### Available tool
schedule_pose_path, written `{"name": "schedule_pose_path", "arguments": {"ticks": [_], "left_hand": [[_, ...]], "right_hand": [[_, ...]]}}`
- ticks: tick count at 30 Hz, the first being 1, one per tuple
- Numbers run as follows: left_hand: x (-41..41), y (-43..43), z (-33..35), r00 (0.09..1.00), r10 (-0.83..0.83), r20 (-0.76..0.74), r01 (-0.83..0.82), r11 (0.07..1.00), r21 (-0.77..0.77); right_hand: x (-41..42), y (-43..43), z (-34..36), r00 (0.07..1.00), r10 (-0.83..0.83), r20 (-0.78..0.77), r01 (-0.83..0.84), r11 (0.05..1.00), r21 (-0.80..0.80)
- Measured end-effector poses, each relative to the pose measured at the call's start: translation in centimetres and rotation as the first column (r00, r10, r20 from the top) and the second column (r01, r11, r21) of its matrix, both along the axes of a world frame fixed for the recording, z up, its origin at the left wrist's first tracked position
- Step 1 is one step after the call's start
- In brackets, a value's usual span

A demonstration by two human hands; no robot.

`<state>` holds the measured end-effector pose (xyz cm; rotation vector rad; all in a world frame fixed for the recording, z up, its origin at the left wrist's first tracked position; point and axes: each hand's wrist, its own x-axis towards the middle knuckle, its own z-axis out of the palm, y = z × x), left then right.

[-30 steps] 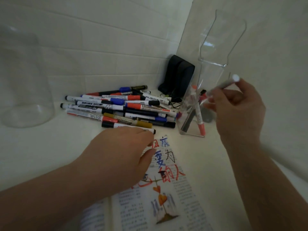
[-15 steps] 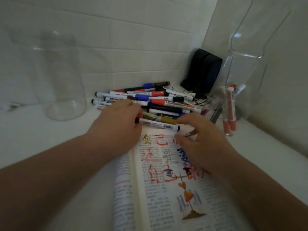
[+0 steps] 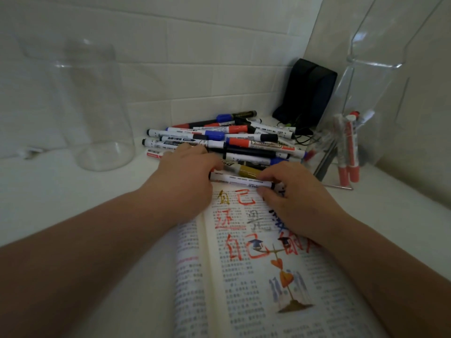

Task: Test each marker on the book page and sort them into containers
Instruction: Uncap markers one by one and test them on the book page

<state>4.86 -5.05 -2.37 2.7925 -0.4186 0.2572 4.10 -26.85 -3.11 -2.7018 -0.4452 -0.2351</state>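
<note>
Markers are what's moving here, so quick rundown: the table (image 3: 61, 203) carries the open book (image 3: 244, 301) in front, its page already scribbled with red, gold, blue and dark test strokes. There's a round clear jar (image 3: 97, 118) off to the left that looks to have nothing in it, and a tall clear holder (image 3: 380, 81) on the right with a few red markers (image 3: 350, 152) standing inside. Between the two containers, just past the book's top edge, sits the untested pile (image 3: 256, 142). The big change: a second ago the right hand (image 3: 295, 198) was up at the clear holder with a marker in its fingers. Now it's down at the top of the page and that marker is gone from it, so I'd guess that one's sorted. The left hand (image 3: 185, 176) has barely budged from the near edge of the pile. Both hands are now on the same white marker (image 3: 240, 179), which lies across the top of the page right against the pile. The left fingers curl round its left end, and the right thumb and forefinger pinch the dark right end. Reads to me like the next round is starting, cap about to be pulled, with plenty of pile left.
</note>
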Motion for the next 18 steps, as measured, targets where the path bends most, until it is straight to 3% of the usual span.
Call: {"name": "schedule_pose_path", "arguments": {"ticks": [4, 6, 10, 14, 18], "left_hand": [[-0.1, 0.0, 0.0, 1.000, -0.008, -0.004, 0.008, 1.000, -0.025], [-0.1, 0.2, 0.0, 0.999, -0.044, -0.011, 0.043, 0.998, -0.045], [-1.1, -0.3, 0.8, 0.988, -0.153, -0.007, 0.151, 0.985, -0.082], [-2.7, -1.6, 1.6, 0.973, -0.231, -0.016, 0.223, 0.952, -0.210], [-4.3, -2.2, 2.4, 0.916, -0.398, 0.059, 0.401, 0.891, -0.213]], "right_hand": [[-0.5, -0.1, 0.7, 1.000, -0.018, 0.018, 0.016, 0.997, 0.078], [-1.0, -0.1, 1.2, 0.999, -0.048, 0.025, 0.040, 0.962, 0.270], [-1.9, -0.4, 1.6, 0.999, -0.053, 0.012, 0.030, 0.719, 0.694], [-2.8, -1.1, 2.1, 0.984, 0.154, -0.090, 0.015, 0.433, 0.901], [-4.1, 0.0, 2.2, 0.935, 0.353, -0.031, -0.110, 0.374, 0.921]]}}
